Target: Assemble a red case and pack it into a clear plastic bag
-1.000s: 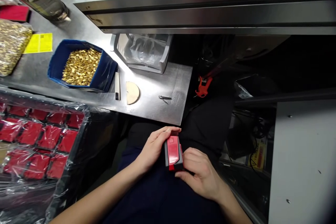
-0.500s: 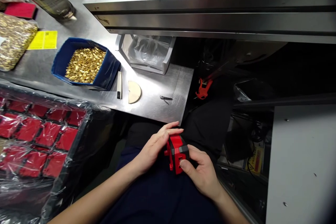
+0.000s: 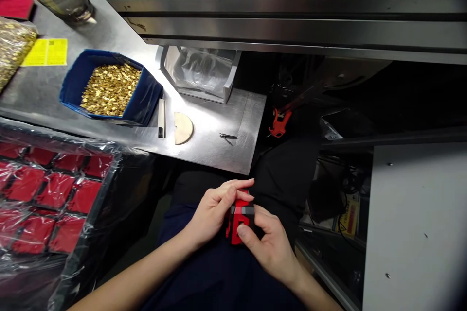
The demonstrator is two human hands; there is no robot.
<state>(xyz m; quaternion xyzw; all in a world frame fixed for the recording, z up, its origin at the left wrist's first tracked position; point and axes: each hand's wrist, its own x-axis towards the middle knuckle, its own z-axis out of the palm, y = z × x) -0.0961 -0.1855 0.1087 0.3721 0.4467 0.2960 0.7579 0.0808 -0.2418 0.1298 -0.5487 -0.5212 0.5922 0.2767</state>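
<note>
A small blocky red-and-black plastic housing [image 3: 241,211] is held above my lap. My right hand [image 3: 272,243] grips its right side, with the thumb pressed on the red face nearest me. From the other side, my left hand [image 3: 209,211] is closed on the housing, its thumb and fingers lying over the far end. Those fingers hide part of the far end and left side. On the metal table beyond my hands lie a small pair of nail clippers [image 3: 228,136] and a pale half-round disc [image 3: 183,128].
A blue bin [image 3: 73,92] of small gold-coloured pieces stands on the table, beside a grey bin [image 3: 229,85] with clear plastic bags. At left is a plastic-lined box [image 3: 109,175] of red parts. A metal beam [image 3: 255,29] crosses above; an orange-handled tool [image 3: 279,123] is beyond my knee.
The housing has turned and shifted slightly left in my hands. The left fingers reach further over its far end. My view has shifted a little.
</note>
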